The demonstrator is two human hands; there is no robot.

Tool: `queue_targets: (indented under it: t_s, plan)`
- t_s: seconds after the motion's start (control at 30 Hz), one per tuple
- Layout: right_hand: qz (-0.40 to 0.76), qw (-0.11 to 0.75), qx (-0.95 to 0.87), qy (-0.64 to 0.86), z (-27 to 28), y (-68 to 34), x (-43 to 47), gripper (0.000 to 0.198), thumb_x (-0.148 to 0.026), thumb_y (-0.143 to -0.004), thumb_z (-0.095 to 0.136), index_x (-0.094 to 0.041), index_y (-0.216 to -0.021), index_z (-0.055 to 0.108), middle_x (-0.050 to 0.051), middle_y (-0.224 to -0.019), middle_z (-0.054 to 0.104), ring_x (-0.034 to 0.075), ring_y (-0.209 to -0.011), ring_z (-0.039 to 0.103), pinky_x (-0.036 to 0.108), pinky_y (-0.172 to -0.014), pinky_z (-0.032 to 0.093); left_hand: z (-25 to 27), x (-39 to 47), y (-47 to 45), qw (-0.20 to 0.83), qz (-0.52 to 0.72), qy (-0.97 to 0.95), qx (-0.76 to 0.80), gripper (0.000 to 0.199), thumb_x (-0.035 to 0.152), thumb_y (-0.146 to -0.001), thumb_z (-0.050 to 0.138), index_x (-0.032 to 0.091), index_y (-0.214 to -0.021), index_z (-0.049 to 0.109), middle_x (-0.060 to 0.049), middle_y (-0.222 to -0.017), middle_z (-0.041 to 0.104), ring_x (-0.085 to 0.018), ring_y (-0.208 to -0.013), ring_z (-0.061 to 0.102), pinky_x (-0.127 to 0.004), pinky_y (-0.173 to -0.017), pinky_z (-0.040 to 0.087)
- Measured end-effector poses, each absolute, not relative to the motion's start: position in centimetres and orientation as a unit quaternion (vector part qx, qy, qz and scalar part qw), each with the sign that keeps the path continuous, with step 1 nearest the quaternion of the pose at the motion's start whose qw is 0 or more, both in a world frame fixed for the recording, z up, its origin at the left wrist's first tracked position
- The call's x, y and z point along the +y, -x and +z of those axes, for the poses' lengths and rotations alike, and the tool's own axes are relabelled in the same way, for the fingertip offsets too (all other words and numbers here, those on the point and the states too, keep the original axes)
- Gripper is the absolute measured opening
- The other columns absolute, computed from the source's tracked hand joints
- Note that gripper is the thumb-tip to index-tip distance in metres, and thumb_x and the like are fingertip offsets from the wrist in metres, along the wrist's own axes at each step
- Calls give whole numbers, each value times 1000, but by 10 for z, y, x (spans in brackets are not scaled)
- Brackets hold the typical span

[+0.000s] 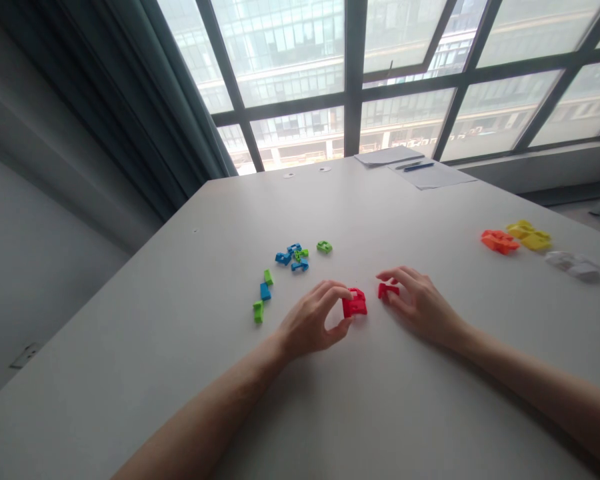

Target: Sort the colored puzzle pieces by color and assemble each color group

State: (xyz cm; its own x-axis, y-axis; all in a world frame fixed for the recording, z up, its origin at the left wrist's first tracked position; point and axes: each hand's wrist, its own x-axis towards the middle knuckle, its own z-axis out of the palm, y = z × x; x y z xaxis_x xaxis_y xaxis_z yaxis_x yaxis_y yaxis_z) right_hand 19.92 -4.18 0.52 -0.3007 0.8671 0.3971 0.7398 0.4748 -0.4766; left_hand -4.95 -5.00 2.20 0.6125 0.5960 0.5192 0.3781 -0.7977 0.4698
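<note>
Thumb and fingers of my left hand (316,319) grip a red plastic block (356,303) with a square opening, at the middle of the white table (300,413). A short gap to the right, my right hand (414,300) pinches a smaller red plastic piece (389,291) between thumb and fingers, close to the tabletop. Part of that small piece is hidden by the fingers. Left of my left hand lie a green piece (259,311), a blue piece (265,291) and another green piece (269,277) in a loose row.
Blue pieces (283,258) and a green piece (301,255) cluster beyond my left hand, with a lone green piece (325,247) beside them. Orange (500,241), yellow (529,235) and white pieces (574,265) lie at the right. Papers (440,177) and a pen (419,167) rest near the window.
</note>
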Motion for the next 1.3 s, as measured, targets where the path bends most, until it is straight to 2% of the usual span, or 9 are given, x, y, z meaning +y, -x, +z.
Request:
queue_targets:
  t_s: [0.2,0.43,0.7,0.97,1.1,1.3]
  plan:
    - [95,313,-801,501,7,-198,-43,20,-23,-88,50,-24,-106,60,6,-104,67,23,-95,63,41,-88,45,24,-51,50,185,313,-882,302,36,16,-77,58,20,-111,46,-9,-101,61,-20,-91,60,-34,-82,52]
    - [110,306,-800,504,7,-199,-43,21,-22,-88,50,-25,-107,59,6,-105,66,23,-98,62,42,-91,43,24,-50,50,182,262,-909,267,44,13,-76,57,19,-116,42,-10,-106,59,-21,-95,59,-34,-86,51]
    - [101,302,-809,495,8,-198,-44,22,-22,-89,49,-26,-109,58,7,-107,65,24,-103,60,45,-93,41,25,-48,48,149,236,-918,282,43,17,-76,61,19,-116,45,-10,-109,58,-23,-99,56,-35,-89,49]
    - [10,315,-874,370,12,-198,-51,22,-17,-90,51,-25,-109,59,7,-109,64,23,-104,56,42,-92,39,25,-47,49,121,209,-922,304,42,22,-75,63,19,-115,48,-9,-111,59,-24,-99,55,-39,-93,45]
    - [5,298,-902,312,14,-198,-53,20,-17,-90,54,-25,-107,61,7,-108,65,21,-104,56,41,-93,38,25,-47,49,121,196,-926,300,44,23,-75,62,20,-117,47,-8,-109,59,-23,-99,54,-39,-94,43]
    - [19,281,-908,311,13,-197,-52,24,-20,-91,54,-27,-113,61,7,-109,65,21,-106,56,41,-93,39,24,-47,49,118,194,-925,304,42,21,-77,60,19,-116,47,-8,-108,59,-24,-98,54,-40,-92,43]
